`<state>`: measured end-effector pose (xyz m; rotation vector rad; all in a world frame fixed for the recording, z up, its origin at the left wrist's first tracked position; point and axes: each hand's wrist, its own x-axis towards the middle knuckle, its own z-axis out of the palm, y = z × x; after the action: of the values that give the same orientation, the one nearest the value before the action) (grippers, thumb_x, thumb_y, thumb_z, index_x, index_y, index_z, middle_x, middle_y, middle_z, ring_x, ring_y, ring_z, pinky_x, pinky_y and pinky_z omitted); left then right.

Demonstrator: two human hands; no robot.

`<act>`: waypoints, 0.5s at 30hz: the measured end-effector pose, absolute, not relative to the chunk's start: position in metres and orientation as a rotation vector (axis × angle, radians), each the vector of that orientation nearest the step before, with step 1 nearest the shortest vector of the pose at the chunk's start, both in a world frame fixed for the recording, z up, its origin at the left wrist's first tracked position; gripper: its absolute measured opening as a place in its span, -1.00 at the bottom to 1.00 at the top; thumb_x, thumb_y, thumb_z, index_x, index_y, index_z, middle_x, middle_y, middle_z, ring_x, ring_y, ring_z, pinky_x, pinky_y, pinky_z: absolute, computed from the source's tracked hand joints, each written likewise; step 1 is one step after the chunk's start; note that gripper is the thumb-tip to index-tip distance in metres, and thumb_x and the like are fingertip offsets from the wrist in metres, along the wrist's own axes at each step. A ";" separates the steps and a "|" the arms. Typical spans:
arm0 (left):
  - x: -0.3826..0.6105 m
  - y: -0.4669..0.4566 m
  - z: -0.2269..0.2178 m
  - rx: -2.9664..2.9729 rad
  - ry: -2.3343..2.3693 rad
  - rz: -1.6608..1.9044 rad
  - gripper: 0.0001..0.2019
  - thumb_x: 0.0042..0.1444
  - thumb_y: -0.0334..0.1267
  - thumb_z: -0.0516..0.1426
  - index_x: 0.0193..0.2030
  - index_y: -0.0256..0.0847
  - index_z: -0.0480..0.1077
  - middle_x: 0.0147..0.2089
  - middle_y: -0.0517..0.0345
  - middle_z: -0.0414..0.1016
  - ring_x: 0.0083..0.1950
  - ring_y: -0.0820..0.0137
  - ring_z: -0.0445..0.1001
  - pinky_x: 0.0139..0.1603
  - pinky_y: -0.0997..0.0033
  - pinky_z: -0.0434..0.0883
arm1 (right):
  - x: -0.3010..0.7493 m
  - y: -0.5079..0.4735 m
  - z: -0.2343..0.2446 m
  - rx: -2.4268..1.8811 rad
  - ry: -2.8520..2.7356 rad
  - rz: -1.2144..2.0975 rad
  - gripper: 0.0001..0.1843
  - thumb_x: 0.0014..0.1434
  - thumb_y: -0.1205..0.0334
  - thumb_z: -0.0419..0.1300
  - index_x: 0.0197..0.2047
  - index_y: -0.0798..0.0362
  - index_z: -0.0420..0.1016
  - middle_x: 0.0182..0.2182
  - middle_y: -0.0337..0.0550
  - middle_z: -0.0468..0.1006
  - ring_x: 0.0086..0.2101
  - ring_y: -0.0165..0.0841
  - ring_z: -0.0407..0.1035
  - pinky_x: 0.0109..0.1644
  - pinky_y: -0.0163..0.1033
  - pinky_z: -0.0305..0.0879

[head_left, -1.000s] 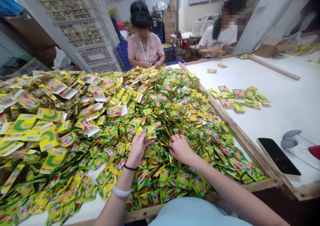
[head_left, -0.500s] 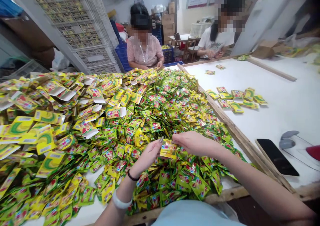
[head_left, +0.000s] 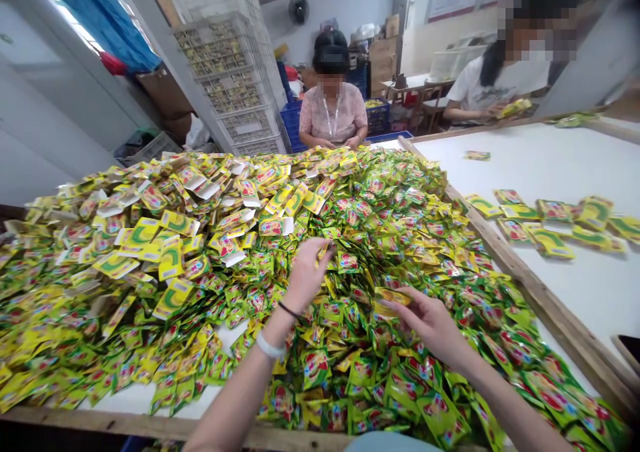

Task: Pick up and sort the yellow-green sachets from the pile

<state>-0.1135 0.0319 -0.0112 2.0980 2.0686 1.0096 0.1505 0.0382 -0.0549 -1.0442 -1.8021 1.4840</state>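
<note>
My right hand [head_left: 434, 325] holds a small yellow carton [head_left: 389, 297] between thumb and fingers, low over the heap. Its printing is blurred. Farther forward and to the left, my left hand [head_left: 309, 273] reaches down at the heap with fingers bent together; a bit of yellow shows by the fingertips, too small to name. Under and around both hands lie loose green-and-yellow sachets [head_left: 365, 372] with red print. Flat yellow cartons [head_left: 173, 259], some with white flaps open, are piled to the left of my left hand.
A wooden rail [head_left: 520, 272] divides the heap from a white tabletop [head_left: 540, 162], where several cartons [head_left: 553, 242] lie. One person [head_left: 334, 115] sits across the heap; another person [head_left: 493, 85] at right holds a yellow packet. Stacked crates [head_left: 225, 72] stand behind. A dark phone edge [head_left: 631, 349] shows at right.
My hands were together at the yellow carton; the left has let go and moved forward to the heap. The right keeps the carton. My view has turned left.
</note>
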 end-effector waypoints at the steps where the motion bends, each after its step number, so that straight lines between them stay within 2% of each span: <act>1: -0.142 0.044 -0.003 2.094 2.133 0.977 -0.68 0.17 -0.33 -0.02 0.07 -0.22 0.26 0.08 -0.11 0.33 0.15 0.18 0.23 0.18 0.03 0.16 | 0.158 0.039 -0.055 -1.078 -1.877 1.390 -0.61 0.15 -0.04 0.13 -0.08 0.06 0.39 -0.67 -0.32 0.38 -0.64 -0.40 0.26 -0.57 -0.31 0.19; 4: -0.218 0.075 0.016 2.088 2.268 0.795 -0.63 0.02 -0.46 0.03 0.01 -0.25 0.28 0.08 -0.18 0.31 0.24 0.05 0.09 0.21 -0.11 0.01 | 0.178 0.040 -0.057 -1.140 -1.955 1.258 -0.65 0.16 -0.03 0.11 -0.12 0.06 0.41 -0.70 -0.37 0.28 -0.67 -0.44 0.17 -0.62 -0.34 0.05; 5: -0.235 0.082 0.020 2.085 2.290 0.726 -0.64 -0.03 -0.47 0.05 -0.04 -0.24 0.31 0.03 -0.16 0.35 0.22 0.02 0.10 0.20 -0.15 -0.01 | 0.182 0.040 -0.058 -1.168 -1.931 1.250 -0.65 0.16 -0.03 0.12 -0.13 0.06 0.41 -0.71 -0.38 0.27 -0.66 -0.44 0.17 -0.62 -0.34 0.04; 10: -0.262 0.083 0.022 2.102 2.308 0.539 -0.80 -0.20 -0.41 0.15 -0.36 -0.21 0.30 -0.15 -0.08 0.38 0.14 0.01 0.17 0.20 -0.16 -0.07 | 0.190 0.039 -0.065 -1.198 -1.630 1.509 -0.62 0.10 -0.06 0.17 -0.19 0.10 0.41 -0.61 -0.29 0.43 -0.63 -0.40 0.31 -0.56 -0.30 0.26; 13: -0.246 0.067 0.019 2.108 2.287 0.565 -0.81 -0.20 -0.35 0.16 -0.39 -0.21 0.24 -0.09 -0.09 0.34 0.12 0.05 0.19 0.17 -0.04 0.08 | 0.195 0.043 -0.062 -1.152 -1.468 1.611 -0.61 0.07 -0.07 0.20 -0.21 0.09 0.39 -0.59 -0.30 0.42 -0.68 -0.44 0.28 -0.66 -0.32 0.25; 15: -0.218 0.051 0.015 2.045 2.201 0.665 -0.84 -0.05 -0.31 0.08 -0.28 -0.21 0.22 -0.06 -0.07 0.34 0.02 0.18 0.30 0.03 0.14 0.27 | 0.196 0.046 -0.052 -1.130 -1.426 1.595 -0.63 0.07 -0.04 0.22 -0.19 0.07 0.37 -0.58 -0.31 0.42 -0.70 -0.46 0.27 -0.71 -0.36 0.21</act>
<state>-0.2180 0.0506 0.0150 2.0453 2.2015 0.6645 0.1959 0.0464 -0.0523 -1.1298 -1.4263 1.5954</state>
